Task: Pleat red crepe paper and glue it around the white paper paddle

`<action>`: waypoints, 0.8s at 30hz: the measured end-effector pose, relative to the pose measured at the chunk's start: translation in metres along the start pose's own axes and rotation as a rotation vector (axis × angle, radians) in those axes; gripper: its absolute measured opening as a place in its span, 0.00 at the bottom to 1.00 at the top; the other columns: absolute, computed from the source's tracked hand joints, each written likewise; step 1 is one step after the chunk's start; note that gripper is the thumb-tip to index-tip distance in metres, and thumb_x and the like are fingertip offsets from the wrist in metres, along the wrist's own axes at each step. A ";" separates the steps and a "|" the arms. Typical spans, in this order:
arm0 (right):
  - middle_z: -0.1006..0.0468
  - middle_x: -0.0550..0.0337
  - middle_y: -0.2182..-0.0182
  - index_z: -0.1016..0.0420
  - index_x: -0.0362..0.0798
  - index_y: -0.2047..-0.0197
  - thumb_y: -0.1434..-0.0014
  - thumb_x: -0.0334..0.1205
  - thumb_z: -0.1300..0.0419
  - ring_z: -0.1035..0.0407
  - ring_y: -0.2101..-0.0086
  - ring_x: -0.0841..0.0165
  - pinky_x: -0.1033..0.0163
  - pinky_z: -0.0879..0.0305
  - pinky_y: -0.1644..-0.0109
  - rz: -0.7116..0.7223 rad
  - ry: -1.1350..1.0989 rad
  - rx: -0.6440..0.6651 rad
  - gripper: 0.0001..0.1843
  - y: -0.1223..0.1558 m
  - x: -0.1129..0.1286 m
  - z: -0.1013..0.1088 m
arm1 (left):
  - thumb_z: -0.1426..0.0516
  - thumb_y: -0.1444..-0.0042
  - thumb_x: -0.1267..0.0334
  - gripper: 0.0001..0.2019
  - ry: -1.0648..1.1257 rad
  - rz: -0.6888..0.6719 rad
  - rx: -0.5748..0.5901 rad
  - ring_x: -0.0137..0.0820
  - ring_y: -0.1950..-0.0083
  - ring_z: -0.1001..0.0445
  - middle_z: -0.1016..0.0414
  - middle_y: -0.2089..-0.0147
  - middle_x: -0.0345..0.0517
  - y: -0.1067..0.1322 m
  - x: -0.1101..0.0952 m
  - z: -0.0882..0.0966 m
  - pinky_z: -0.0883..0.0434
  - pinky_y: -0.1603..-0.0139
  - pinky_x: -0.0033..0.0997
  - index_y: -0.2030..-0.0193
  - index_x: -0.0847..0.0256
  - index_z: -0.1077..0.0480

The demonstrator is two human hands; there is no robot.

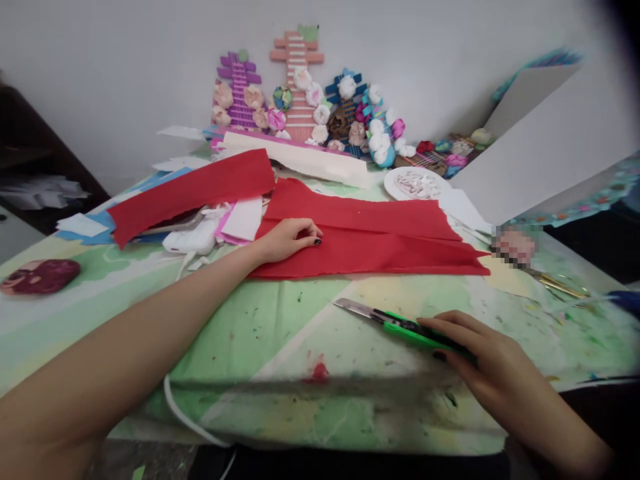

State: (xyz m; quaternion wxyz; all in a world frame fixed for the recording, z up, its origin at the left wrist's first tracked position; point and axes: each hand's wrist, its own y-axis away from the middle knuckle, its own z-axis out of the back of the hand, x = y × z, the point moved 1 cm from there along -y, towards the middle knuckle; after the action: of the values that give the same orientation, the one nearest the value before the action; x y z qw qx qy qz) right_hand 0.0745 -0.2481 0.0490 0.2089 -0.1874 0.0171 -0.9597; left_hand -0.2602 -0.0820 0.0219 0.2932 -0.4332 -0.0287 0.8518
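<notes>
Red paper (370,257) lay creased across the middle of the tabletop (280,327), as the head view showed, its long front side roughly in line with the near edge and its ragged end pointing toward the right edge. The left hand (290,240) rested on its left part, fingers curled and thumb close to them; whether they pinched the paper could not be told. The right hand (485,353), nearer the front right corner, had its fingers wrapped around a green cutter (407,330). The blade (353,307) was out, apart from the paper and pointing left. A red strip (200,190) lay over clutter toward the back left corner.

The bare blade seemed the main hazard: a careless swing could nick the left hand or the cloth. Loose folds might bunch under light pressure and tear crookedly. The white cord (187,417), passing beneath the left forearm and over the near edge, could snag if the arm dragged it.
</notes>
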 end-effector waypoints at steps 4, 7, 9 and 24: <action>0.25 0.49 0.51 0.26 0.51 0.50 0.40 0.31 0.49 0.27 0.54 0.59 0.54 0.29 0.53 -0.084 0.071 -0.061 0.18 0.018 -0.057 0.018 | 0.44 0.44 0.54 0.12 -0.085 0.008 -0.002 0.37 0.51 0.25 0.23 0.52 0.51 0.003 -0.007 0.001 0.30 0.48 0.39 0.71 0.60 0.36; 0.23 0.50 0.53 0.25 0.50 0.51 0.41 0.30 0.50 0.26 0.55 0.59 0.54 0.29 0.53 -0.123 0.116 -0.132 0.19 0.026 -0.095 0.027 | 0.45 0.44 0.51 0.13 -0.146 0.018 -0.008 0.38 0.51 0.25 0.23 0.52 0.49 0.005 -0.008 0.003 0.30 0.48 0.39 0.70 0.58 0.33; 0.22 0.50 0.54 0.24 0.50 0.52 0.43 0.31 0.50 0.26 0.56 0.59 0.54 0.28 0.54 -0.138 0.158 -0.205 0.19 0.030 -0.119 0.031 | 0.45 0.44 0.49 0.14 -0.172 0.038 -0.007 0.39 0.50 0.26 0.23 0.51 0.50 0.005 -0.006 0.005 0.30 0.46 0.41 0.69 0.59 0.32; 0.20 0.51 0.56 0.20 0.49 0.54 0.53 0.27 0.53 0.24 0.57 0.58 0.55 0.26 0.53 -0.097 0.250 -0.076 0.28 0.013 -0.180 0.046 | 0.48 0.38 0.55 0.12 -0.358 0.011 0.062 0.38 0.46 0.27 0.25 0.47 0.51 0.029 -0.038 0.014 0.30 0.43 0.38 0.57 0.59 0.28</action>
State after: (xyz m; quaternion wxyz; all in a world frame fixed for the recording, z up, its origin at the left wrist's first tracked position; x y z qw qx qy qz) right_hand 0.2477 -0.1846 0.0269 0.1513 -0.0749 0.0701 -0.9832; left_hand -0.2675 -0.1229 0.0489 0.2918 -0.2656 -0.0519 0.9174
